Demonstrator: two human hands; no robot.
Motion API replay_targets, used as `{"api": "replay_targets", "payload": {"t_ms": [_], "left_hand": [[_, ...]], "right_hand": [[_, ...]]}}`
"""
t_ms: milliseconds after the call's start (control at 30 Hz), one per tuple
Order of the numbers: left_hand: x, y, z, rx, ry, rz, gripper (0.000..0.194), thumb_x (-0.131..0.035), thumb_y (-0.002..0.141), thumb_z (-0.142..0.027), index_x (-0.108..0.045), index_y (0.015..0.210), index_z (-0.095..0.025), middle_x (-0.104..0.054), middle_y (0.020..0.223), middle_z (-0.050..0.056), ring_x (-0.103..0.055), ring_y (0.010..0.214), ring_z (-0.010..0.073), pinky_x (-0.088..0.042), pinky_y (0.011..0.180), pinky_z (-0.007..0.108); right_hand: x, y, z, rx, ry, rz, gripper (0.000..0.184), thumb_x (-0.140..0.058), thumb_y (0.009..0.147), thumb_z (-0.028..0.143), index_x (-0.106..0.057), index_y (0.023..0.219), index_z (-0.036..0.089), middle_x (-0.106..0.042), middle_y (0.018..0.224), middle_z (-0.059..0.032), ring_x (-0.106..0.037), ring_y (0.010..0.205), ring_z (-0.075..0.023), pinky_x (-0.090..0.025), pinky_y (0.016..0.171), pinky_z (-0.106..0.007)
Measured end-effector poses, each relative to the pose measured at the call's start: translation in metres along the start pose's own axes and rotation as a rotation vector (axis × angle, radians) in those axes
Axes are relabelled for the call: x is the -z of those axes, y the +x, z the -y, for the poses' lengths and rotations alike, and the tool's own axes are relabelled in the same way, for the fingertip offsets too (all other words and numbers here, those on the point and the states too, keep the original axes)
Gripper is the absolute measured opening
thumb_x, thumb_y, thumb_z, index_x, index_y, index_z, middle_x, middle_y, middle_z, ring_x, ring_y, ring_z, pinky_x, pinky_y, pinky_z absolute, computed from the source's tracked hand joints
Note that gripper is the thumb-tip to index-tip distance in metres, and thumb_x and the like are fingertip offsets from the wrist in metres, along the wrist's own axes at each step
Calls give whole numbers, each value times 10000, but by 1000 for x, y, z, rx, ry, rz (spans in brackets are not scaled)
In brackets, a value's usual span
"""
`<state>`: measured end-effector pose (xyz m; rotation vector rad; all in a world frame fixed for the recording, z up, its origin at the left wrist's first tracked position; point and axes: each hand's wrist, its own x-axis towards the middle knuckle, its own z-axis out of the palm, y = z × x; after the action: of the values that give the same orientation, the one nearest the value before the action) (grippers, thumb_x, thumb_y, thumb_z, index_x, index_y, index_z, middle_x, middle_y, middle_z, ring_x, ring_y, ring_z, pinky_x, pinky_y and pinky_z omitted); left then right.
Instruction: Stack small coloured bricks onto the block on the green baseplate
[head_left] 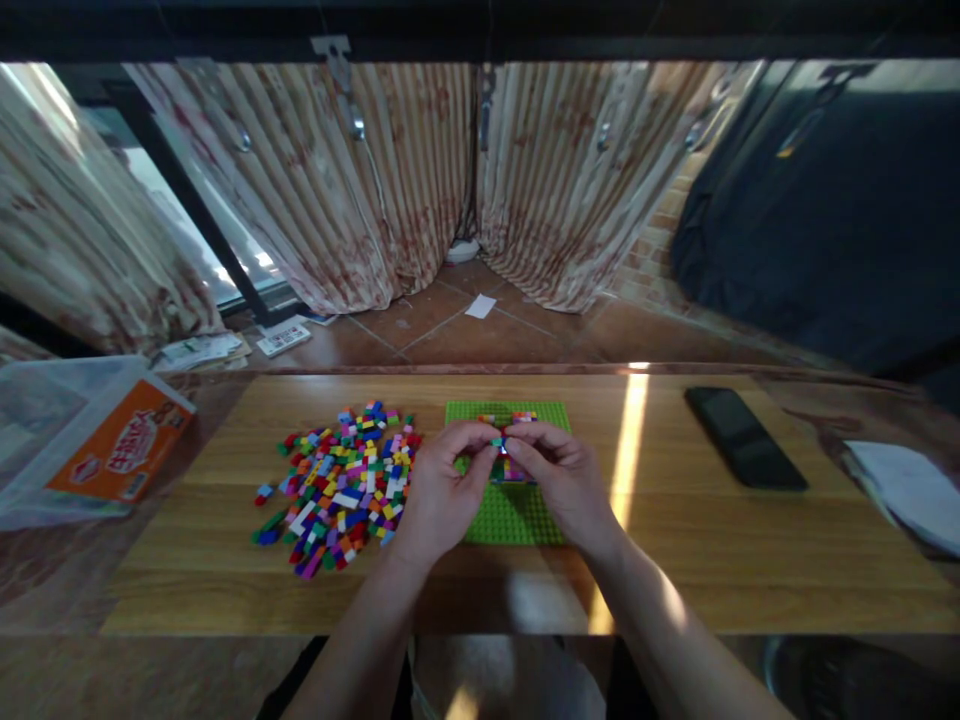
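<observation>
Both hands meet over a green studded baseplate (517, 525) on the wooden table. Thumb and forefinger of my left hand (446, 490) pinch one side of some small toy bricks (501, 446), teal and white in what shows. From the other side, my right hand (566, 485) pinches the same small bricks with thumb and forefinger. Under and behind the fingers stands a low build of coloured bricks (517, 472), partly hidden by the hands. A heap of loose multicoloured bricks (341, 490) lies to the left of my left hand.
A black phone (744, 438) lies on the table's right part. Left of the wooden table (675, 580) stands a clear plastic box (45, 420) with an orange label. White paper (911, 490) lies at the far right. Curtains (420, 180) hang beyond the table.
</observation>
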<state>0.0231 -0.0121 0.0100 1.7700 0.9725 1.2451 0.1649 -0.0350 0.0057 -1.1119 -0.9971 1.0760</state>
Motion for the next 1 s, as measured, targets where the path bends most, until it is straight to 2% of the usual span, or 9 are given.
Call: {"api": "replay_targets", "payload": {"t_ms": [167,367,633,700,833,1000], "left_hand": [[-2,-1,2,128,-109,28,113,-633,827,-234,-702,905,-188,-704,859,35,-653,801,153,-533,757,274],[-2,4,-3,307,-275,-16,84,-711,723,-237,-720,780,-176,-732,807,36,-668,756,161,-546,749,292],[-1,5,0,443,-542,-40,141,-771,659,-230,-736,778,-163,-711,699,12,-623,613,114,-533,659,266],[0,6,0,472,-559,-62,152,-773,658,-234,-735,786,-162,-710,710,8,-623,614,108,-533,670,266],[3,8,3,505,-539,-107,168,-757,670,-239,-736,815,-157,-719,745,10,-631,631,101,-535,695,262],[9,11,11,510,-398,-151,153,-721,683,-228,-738,815,-152,-725,758,15,-649,667,119,-536,720,269]], "right_hand": [[5,-1,1,18,17,51,152,-742,753,298,-746,902,267,-713,793,13,-618,698,-111,-514,626,-238],[5,-4,7,23,-76,92,121,-729,760,312,-762,856,245,-743,842,-14,-655,753,-150,-552,714,-306],[12,-2,7,-18,11,97,144,-735,758,332,-772,887,279,-711,701,12,-625,611,-125,-567,629,-305],[17,0,8,-3,8,90,154,-729,764,329,-770,906,282,-702,693,16,-619,609,-122,-566,629,-305],[32,7,9,11,-56,20,185,-719,773,312,-759,945,257,-731,802,-3,-651,663,-120,-569,672,-296],[52,15,7,-15,-116,-56,182,-737,732,321,-716,866,201,-716,780,-6,-685,694,-134,-580,713,-312]]}}
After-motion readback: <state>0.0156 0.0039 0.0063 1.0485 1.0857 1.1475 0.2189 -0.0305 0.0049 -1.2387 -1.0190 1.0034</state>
